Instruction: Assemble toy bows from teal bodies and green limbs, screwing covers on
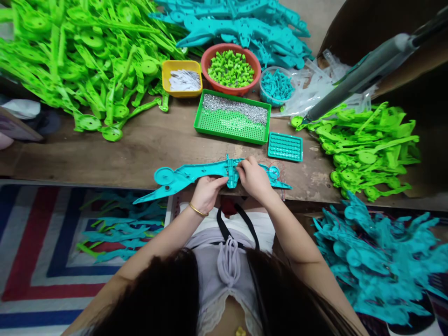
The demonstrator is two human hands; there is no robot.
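mid-frame, left hand (206,192) holds the turquoise piece (196,174) between its fingers, while right hand (255,178) pinches its central bracket (231,174)!

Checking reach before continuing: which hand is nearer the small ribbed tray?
Right. The right hand, at the blue plastic part, is below and left of the small ribbed tray in the picture; the left hand, on the same part, lies farther left.

A bow (229,262) ties the lace-trimmed lilac top (208,275), worn with a gold bangle (198,211).
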